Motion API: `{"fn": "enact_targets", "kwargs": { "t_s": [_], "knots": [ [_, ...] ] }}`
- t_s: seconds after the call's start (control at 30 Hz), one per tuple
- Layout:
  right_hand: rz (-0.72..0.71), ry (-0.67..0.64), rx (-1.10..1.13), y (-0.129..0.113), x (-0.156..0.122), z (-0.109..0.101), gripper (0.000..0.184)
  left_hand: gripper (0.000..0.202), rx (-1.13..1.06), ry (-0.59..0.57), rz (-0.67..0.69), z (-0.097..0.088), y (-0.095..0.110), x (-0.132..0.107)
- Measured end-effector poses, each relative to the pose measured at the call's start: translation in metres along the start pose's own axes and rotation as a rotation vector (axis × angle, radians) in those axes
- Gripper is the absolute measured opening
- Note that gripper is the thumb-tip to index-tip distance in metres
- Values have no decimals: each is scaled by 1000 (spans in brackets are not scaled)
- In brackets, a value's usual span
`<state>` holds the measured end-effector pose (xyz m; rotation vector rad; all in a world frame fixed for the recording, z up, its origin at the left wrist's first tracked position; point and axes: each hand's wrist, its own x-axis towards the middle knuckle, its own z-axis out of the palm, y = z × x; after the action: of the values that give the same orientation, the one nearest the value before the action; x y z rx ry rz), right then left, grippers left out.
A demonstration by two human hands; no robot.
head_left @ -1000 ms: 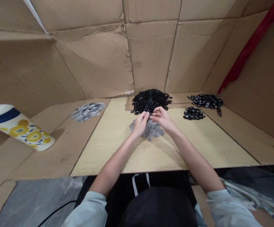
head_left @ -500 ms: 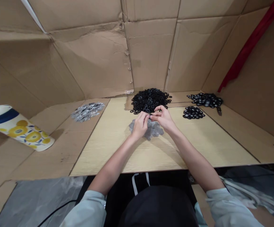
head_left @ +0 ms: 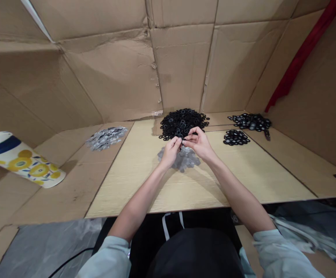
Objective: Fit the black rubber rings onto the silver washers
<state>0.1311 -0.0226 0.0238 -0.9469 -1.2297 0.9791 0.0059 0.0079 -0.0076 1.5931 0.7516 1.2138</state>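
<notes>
Fingers (head_left: pixel 177 142) of left hand (head_left: pixel 170 151) and right hand (head_left: pixel 202 145) tight on black piece (head_left: pixel 183 141).

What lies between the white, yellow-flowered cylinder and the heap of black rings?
From cylinder to heap, the head view shows a pile of flat grey discs on brown cardboard, then bare, pale yellow board.

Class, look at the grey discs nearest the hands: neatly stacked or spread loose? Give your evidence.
Spread loose: the grey discs overlap in an irregular patch on the yellow board, below the left hand and right hand.
</notes>
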Motion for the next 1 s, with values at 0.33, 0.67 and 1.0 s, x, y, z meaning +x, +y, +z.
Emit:
{"fn": "enact_targets", "kwargs": {
  "t_s": [0.33,0.67,1.0],
  "knots": [
    [27,91,14,2,2,-2,45,35,239,13,111,2,5,-7],
    [155,-2,111,-4,1,-9,43,34,40,-36,42,5,0,-4],
    [92,29,-15,6,5,-9,39,24,276,-32,77,-1,0,-3]
  ]
}}
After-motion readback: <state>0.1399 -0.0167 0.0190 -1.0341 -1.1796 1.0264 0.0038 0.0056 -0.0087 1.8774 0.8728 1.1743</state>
